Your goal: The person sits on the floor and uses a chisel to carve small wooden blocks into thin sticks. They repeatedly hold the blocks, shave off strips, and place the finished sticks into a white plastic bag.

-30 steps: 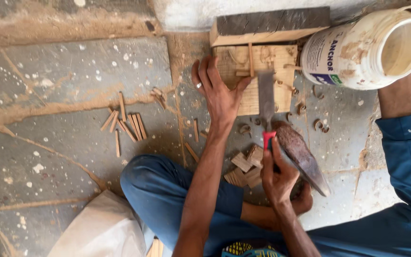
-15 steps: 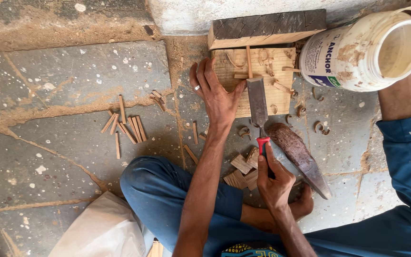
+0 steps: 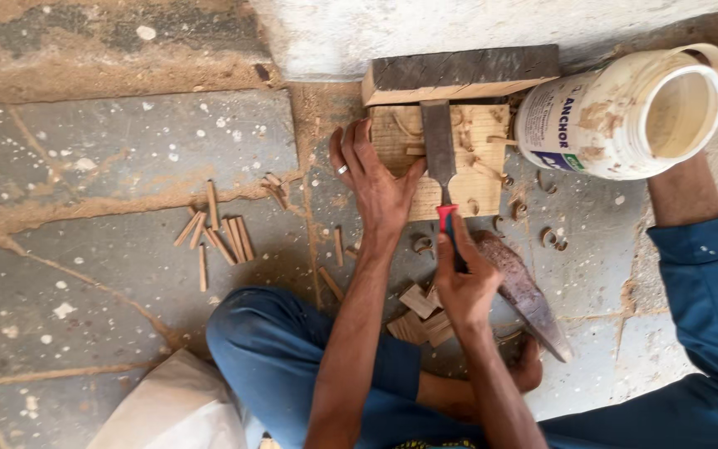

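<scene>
The right hand [image 3: 463, 287] is gripping the red handle of a chisel [image 3: 440, 154], fingers wrapped tight around it, the flat blade lying across a pale wood block [image 3: 479, 179] and pointing toward the wall. The left hand [image 3: 373, 179] is pressing down on the block's left edge, fingers spread flat and wide, holding nothing; a ring is showing on 1 finger. The block is resting on the stone floor [image 3: 110, 150] against a dark-topped timber [image 3: 459, 75]. Curled shavings [image 3: 552, 239] are lying on and around the block. Just below the right hand, a dark blade-shaped tool [image 3: 525, 291] is lying on the floor beside a heap of small wood offcuts [image 3: 419, 316]. A white tub [image 3: 625, 112] is lying on its side to the right of the block, mouth open. Further left, a cluster of thin wooden pegs [image 3: 218, 233] is lying scattered on the floor.
</scene>
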